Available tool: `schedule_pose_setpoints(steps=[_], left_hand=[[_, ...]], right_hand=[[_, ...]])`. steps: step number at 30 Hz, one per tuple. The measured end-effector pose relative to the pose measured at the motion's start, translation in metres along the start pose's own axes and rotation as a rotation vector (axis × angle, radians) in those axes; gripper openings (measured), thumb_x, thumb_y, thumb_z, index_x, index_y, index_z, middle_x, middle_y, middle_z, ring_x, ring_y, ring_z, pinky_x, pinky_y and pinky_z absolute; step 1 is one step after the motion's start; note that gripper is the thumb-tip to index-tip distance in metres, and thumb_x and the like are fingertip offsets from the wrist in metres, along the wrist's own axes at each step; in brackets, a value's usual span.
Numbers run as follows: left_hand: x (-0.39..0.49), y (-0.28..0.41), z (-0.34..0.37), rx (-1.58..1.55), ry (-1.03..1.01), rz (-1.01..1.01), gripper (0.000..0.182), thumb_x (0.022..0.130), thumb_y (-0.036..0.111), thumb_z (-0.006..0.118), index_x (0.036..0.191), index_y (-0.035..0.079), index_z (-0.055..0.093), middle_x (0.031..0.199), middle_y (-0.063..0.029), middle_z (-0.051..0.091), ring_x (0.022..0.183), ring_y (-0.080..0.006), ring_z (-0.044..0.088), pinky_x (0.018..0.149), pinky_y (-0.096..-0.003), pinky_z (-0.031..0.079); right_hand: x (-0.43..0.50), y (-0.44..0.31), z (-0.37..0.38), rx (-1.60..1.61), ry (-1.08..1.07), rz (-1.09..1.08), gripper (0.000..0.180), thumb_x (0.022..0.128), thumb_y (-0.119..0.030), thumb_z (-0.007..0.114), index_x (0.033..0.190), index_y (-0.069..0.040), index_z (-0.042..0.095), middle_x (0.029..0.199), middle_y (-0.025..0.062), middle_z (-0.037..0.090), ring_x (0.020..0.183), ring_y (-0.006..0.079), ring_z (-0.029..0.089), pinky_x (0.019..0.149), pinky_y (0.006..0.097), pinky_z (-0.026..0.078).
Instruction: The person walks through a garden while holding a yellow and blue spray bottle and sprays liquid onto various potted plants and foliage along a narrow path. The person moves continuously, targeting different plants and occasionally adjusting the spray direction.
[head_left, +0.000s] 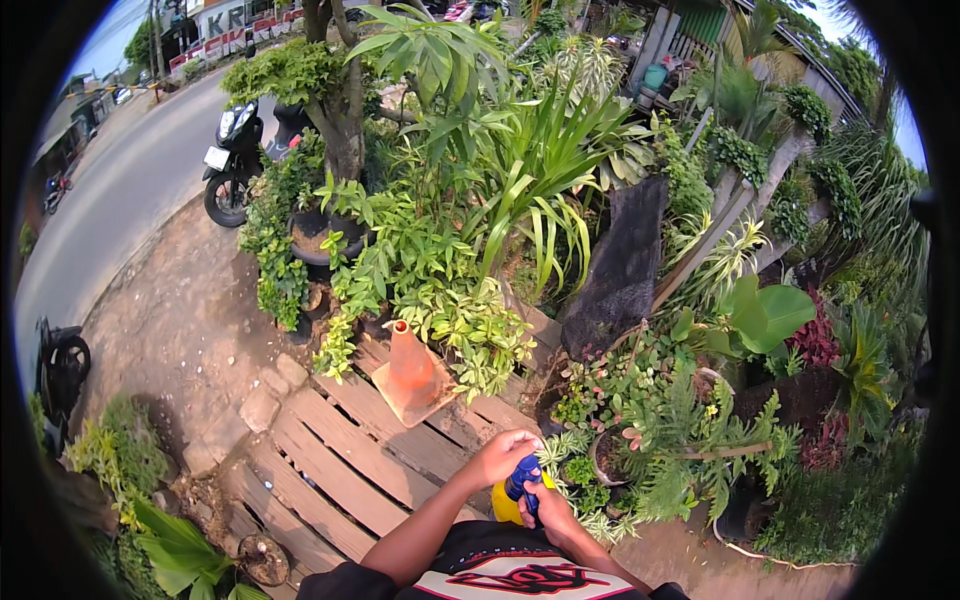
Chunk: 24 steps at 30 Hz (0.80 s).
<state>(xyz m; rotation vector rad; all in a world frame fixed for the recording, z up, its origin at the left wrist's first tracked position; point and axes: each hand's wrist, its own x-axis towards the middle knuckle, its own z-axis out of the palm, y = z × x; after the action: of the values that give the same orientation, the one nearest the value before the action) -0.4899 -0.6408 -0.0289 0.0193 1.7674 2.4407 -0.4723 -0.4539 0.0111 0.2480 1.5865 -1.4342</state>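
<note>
A yellow pump spray bottle (507, 504) with a blue spray head (525, 474) is close in front of my body. My right hand (550, 507) is wrapped around the blue handle below the head. Just above it, my left hand (511, 454) is beside the nozzle with its fingers curled; whether its fingertips touch the nozzle or hold something small cannot be told. Variegated potted leaves (559, 450) are right next to the bottle. The lower part of the bottle is partly hidden by my hands and shirt.
An orange traffic cone (412, 371) stands on a wooden plank walkway (337, 450). Dense potted plants (450, 262) line the far side and the right. Black netting (619, 262) hangs among them. A motorcycle (234, 161) is parked by the road (142, 172). A potted plant (262, 559) sits at lower left.
</note>
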Motion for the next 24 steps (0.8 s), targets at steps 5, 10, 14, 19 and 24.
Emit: schedule_pose_setpoints(steps=[5,10,14,19,24], left_hand=[[-0.003,-0.006,-0.003,0.018,-0.092,-0.077,0.026,0.108,0.021,0.055,0.117,-0.002,0.064,0.110,-0.0048,0.069,0.100,-0.0104,0.063,0.092,-0.0277,0.051],[0.008,-0.011,0.016,0.054,-0.202,-0.115,0.027,0.107,0.022,0.057,0.115,-0.002,0.066,0.109,-0.0061,0.071,0.101,-0.0118,0.064,0.092,-0.0295,0.052],[0.013,-0.011,0.038,0.101,-0.359,-0.124,0.024,0.104,0.020,0.060,0.109,-0.003,0.068,0.100,-0.0071,0.072,0.093,-0.0130,0.065,0.085,-0.0304,0.052],[0.009,-0.001,0.070,0.384,-0.561,-0.117,0.038,0.102,0.038,0.063,0.109,0.002,0.069,0.082,-0.0108,0.070,0.074,-0.0153,0.065,0.070,-0.0343,0.052],[0.003,-0.007,0.107,0.370,-0.760,-0.210,0.038,0.099,0.038,0.064,0.107,0.001,0.071,0.082,-0.0153,0.071,0.074,-0.0230,0.069,0.071,-0.0378,0.053]], right_hand=[[-0.006,0.014,0.009,0.019,0.076,-0.027,0.049,0.101,-0.044,0.052,0.076,-0.003,0.062,0.057,0.0064,0.053,0.051,0.0178,0.050,0.052,0.0309,0.039],[-0.026,0.024,0.011,0.079,0.165,-0.029,0.049,0.101,-0.042,0.051,0.075,-0.002,0.061,0.055,0.0064,0.051,0.050,0.0173,0.047,0.053,0.0309,0.039],[-0.053,0.035,0.010,-0.015,0.253,-0.028,0.048,0.102,-0.039,0.048,0.076,-0.001,0.060,0.052,0.0066,0.050,0.048,0.0184,0.046,0.053,0.0315,0.039],[-0.082,0.058,0.012,-0.034,0.377,0.017,0.050,0.101,-0.041,0.048,0.074,-0.001,0.061,0.054,0.0067,0.051,0.048,0.0165,0.048,0.051,0.0301,0.039],[-0.107,0.088,0.004,-0.015,0.412,0.022,0.048,0.101,-0.038,0.050,0.073,-0.001,0.062,0.055,0.0066,0.054,0.047,0.0153,0.048,0.050,0.0298,0.039]])
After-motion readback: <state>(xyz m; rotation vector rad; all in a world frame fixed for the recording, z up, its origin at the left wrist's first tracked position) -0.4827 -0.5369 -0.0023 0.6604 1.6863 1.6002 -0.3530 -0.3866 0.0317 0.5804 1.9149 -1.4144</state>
